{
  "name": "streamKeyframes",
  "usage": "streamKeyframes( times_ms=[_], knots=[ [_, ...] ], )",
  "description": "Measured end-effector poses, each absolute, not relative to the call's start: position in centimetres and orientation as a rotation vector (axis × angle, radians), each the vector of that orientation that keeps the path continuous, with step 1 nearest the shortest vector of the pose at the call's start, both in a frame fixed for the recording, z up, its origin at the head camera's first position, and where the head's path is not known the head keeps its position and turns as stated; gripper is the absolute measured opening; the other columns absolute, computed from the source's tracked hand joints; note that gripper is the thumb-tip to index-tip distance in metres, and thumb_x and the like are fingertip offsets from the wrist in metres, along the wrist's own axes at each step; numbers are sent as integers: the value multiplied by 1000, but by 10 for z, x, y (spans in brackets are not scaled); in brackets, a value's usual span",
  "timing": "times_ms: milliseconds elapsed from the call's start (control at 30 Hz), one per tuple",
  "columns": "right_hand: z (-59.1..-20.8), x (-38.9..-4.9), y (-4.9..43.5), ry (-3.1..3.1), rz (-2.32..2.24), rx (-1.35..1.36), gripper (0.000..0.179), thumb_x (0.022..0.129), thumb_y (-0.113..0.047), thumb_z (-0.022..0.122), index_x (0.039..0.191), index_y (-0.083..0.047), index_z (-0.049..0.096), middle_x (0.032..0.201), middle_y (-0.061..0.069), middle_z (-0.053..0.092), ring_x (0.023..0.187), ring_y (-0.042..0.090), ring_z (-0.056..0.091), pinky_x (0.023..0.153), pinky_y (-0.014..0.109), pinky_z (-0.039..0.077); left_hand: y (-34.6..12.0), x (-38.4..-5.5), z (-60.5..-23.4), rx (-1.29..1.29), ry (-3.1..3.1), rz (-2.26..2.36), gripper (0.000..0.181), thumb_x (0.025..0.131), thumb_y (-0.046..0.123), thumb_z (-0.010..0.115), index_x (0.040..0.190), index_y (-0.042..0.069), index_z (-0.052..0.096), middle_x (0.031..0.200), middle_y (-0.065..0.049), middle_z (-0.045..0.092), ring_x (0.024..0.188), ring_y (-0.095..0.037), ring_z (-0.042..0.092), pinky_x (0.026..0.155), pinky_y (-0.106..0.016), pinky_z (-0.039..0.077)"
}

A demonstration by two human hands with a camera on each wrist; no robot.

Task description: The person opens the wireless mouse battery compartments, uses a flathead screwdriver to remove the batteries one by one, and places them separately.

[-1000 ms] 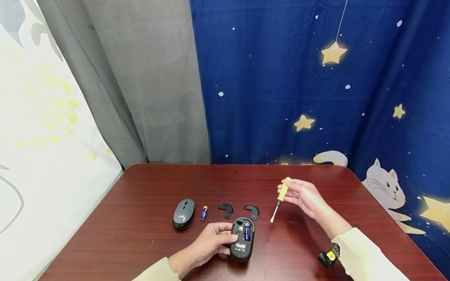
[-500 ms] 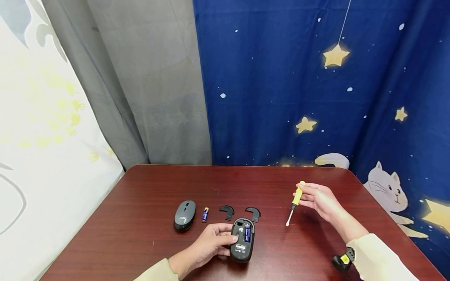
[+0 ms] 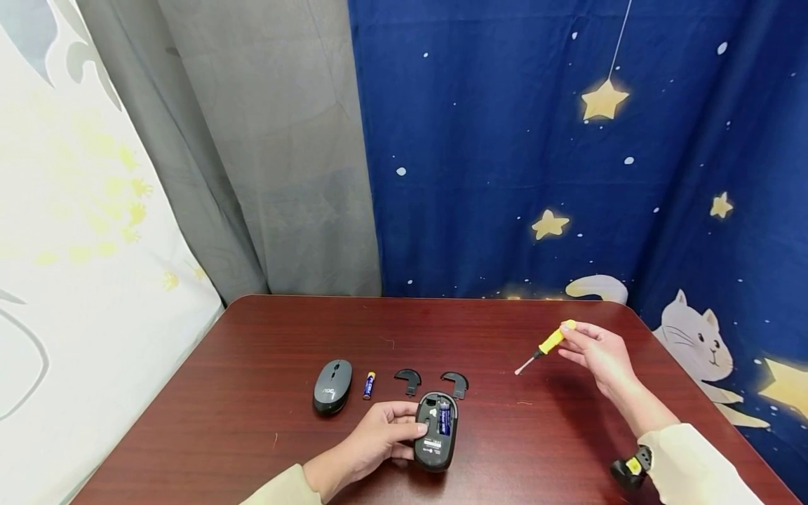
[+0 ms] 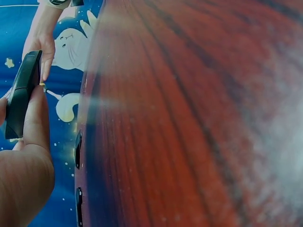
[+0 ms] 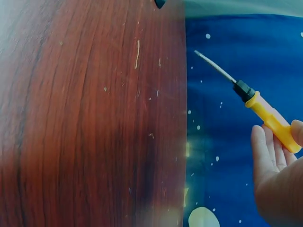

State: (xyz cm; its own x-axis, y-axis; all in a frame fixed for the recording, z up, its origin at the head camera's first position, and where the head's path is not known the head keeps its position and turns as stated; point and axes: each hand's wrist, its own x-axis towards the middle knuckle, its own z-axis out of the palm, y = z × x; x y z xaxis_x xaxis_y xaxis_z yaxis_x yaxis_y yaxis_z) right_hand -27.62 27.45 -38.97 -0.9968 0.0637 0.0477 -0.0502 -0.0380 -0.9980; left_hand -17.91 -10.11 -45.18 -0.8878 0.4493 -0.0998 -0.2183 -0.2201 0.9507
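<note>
My left hand (image 3: 381, 433) grips a black computer mouse (image 3: 434, 449) by its side, underside facing up. Its battery bay is uncovered, with a dark blue battery (image 3: 445, 418) lying inside. In the left wrist view the same mouse (image 4: 22, 97) shows edge-on between thumb and fingers. Off to the right, my right hand (image 3: 601, 354) pinches a flat-tipped screwdriver (image 3: 552, 341) by its yellow handle, above the table. Its metal shaft points down and to the left in the head view. The right wrist view shows the screwdriver (image 5: 272, 122) held between thumb and fingertips.
A second, grey mouse (image 3: 332, 386) sits upright on the left of the table (image 3: 303, 330). Beside it lies a blue and yellow battery (image 3: 369, 386). Two curved black battery covers, a left cover (image 3: 409, 379) and a right cover (image 3: 456, 383), lie behind the held mouse. Curtains (image 3: 480, 154) hang behind.
My right hand has moved to the right with the screwdriver, which has swung from steep to a flatter slant. The left hand and its mouse have stayed in place.
</note>
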Motion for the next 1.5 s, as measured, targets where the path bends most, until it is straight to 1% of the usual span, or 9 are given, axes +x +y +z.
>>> streamKeyframes(
  times_ms=[100,167,500,767,900,1000,1100,1200,1500],
  knots=[
    [-391,-276,277,-2161,2121,-62,45,92,-17,68,123,12,52,86,-9,68,79,9,69,75,30,57,-101,-179,-452,291,1621,2147,42,90,4,65,127,-12,53,109,-17,67,89,-22,69,70,-32,58],
    [-392,-275,278,-2182,2075,-113,49,93,-17,68,124,15,48,85,-9,67,80,9,69,75,30,57,-101,-179,-452,297,1612,2147,42,90,4,65,127,-12,53,108,-18,67,89,-22,69,71,-33,58],
    [-405,-273,279,-2284,1868,-178,37,90,-8,70,113,15,52,85,0,66,74,6,68,72,26,57,-101,-179,-452,296,1620,2143,42,90,5,66,127,-12,54,109,-18,67,89,-22,69,71,-33,58],
    [-416,-267,281,-2443,1680,-200,36,89,-11,72,112,12,57,91,8,69,76,8,68,74,27,57,-100,-179,-452,307,1615,2143,42,90,5,66,126,-12,54,109,-19,67,89,-23,69,71,-33,58],
    [-418,-264,280,-2465,1609,-225,34,87,-11,73,108,12,59,88,9,69,72,7,67,70,24,57,-99,-179,-452,301,1620,2147,41,89,4,65,125,-11,55,107,-18,68,88,-22,69,69,-33,59],
    [-419,-262,280,-2537,1409,-227,31,85,-15,74,102,8,62,81,6,68,68,13,64,61,21,55,-99,-179,-452,293,1620,2148,40,90,3,65,126,-11,55,107,-18,68,87,-22,69,70,-34,59],
    [-421,-260,280,-2603,1170,-203,27,82,-19,75,95,3,65,76,5,66,67,19,59,56,25,48,-98,-179,-452,293,1616,2147,41,90,4,64,127,-11,54,107,-18,67,88,-23,69,70,-35,59],
    [-422,-259,280,-2638,1035,-153,27,79,-19,76,93,1,65,75,6,67,68,20,57,59,29,44,-98,-179,-452,292,1618,2144,41,90,4,64,127,-11,54,107,-18,67,88,-22,69,70,-34,59],
    [-426,-253,280,-2764,1014,-120,27,77,-17,77,93,3,67,76,7,69,70,21,61,63,35,47,-97,-178,-453,289,1622,2140,41,90,4,64,127,-11,54,107,-16,67,87,-22,69,70,-34,59]
  ],
)
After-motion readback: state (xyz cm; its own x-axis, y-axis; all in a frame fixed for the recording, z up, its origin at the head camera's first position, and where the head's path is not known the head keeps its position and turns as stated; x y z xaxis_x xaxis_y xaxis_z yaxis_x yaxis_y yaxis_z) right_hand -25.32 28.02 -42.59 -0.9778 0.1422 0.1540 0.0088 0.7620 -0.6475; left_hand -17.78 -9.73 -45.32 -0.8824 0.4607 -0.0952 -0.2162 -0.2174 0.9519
